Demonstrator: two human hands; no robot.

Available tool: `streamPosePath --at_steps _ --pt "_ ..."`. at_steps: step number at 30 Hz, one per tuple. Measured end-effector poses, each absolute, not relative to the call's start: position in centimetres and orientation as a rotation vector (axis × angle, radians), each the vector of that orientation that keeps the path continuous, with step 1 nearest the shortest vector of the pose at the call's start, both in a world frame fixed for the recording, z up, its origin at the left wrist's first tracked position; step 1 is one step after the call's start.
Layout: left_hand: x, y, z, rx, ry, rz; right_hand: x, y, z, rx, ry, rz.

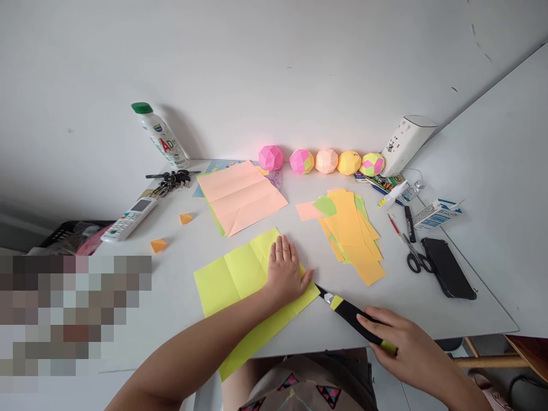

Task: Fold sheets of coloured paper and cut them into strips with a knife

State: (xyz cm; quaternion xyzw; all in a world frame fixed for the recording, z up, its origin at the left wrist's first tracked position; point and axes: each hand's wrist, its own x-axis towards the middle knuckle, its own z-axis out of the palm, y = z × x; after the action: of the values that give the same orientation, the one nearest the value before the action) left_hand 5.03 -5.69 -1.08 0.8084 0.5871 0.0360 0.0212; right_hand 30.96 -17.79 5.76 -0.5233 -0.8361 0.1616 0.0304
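A creased yellow-green sheet of paper (237, 277) lies at the table's front, its lower corner hanging over the edge. My left hand (285, 268) presses flat on it near the right side, fingers stretched out and thumb spread. Wrapped in my right hand (396, 337) is a black and yellow utility knife (353, 317). Its dark blade reaches the sheet's right corner; whether it goes under the paper there, I cannot tell. Beyond lies a creased peach sheet (244, 197) over a green one. Right of my left hand is a loose pile of orange, green and peach paper strips (349, 228).
Several faceted paper balls (327, 161) line the wall. A bottle (162, 137), keys (173, 181), a remote control (131, 220) and two small orange folded pieces (158, 245) are left. Scissors (417, 260), a marker (410, 224), a phone (449, 268) and a white container (406, 145) are right.
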Motion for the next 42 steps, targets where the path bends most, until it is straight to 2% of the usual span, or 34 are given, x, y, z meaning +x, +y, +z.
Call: streamPosePath --at_steps 10,22,42 --pt "5.1 -5.7 -0.8 2.499 1.808 0.05 30.4 -17.1 5.8 -1.631 -2.486 0.573" --pt "5.0 -5.7 -1.3 2.515 1.823 0.154 29.3 -15.7 6.7 -1.555 -2.529 0.421" --pt "5.1 -5.6 -1.2 2.513 1.813 0.138 28.4 -13.4 6.1 -1.442 -2.552 0.324"
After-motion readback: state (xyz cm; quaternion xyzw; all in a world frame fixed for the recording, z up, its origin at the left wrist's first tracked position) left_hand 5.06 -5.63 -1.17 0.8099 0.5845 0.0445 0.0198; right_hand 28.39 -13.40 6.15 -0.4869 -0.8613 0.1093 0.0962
